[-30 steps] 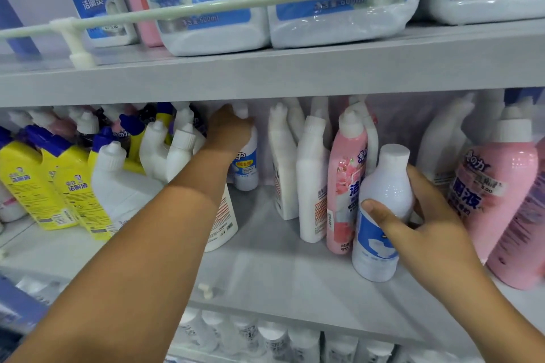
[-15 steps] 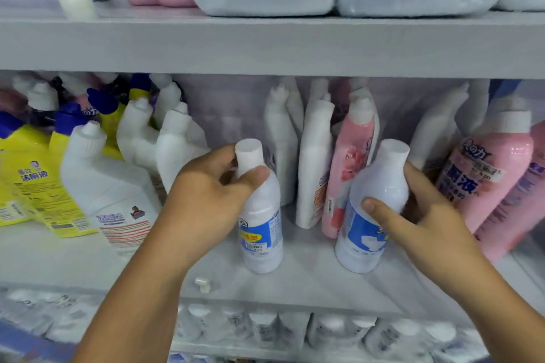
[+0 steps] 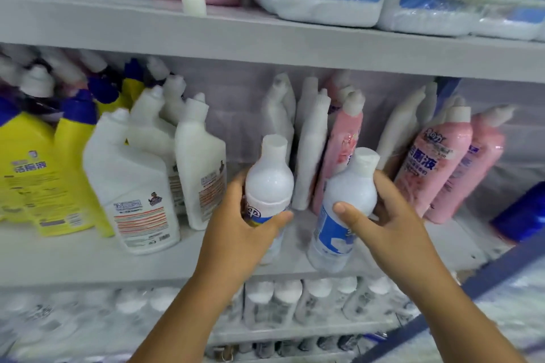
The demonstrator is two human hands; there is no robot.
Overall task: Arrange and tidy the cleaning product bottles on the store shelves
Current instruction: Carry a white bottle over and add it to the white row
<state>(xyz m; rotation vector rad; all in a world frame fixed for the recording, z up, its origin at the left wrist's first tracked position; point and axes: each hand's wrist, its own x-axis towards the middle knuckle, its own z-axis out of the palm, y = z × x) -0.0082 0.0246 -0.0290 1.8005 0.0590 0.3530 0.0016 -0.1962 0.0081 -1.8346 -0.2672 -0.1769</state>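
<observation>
Nearest us, our left hand [image 3: 236, 227] grasps a white bottle [image 3: 269, 182] at the middle shelf's [image 3: 73, 259] front edge; our right hand [image 3: 386, 215] wraps a second white bottle [image 3: 345, 209], tilted just beside it. Behind them stand slim white bottles [image 3: 312, 150] and pink bottles [image 3: 427, 162], with yellow bottles [image 3: 26, 168] farther left.

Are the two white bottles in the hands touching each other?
Apart. The head view shows shelf background between the left-hand bottle and the right-hand bottle.

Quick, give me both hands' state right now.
Left hand: grips the left white bottle.
Right hand: grips the right white bottle.
</observation>
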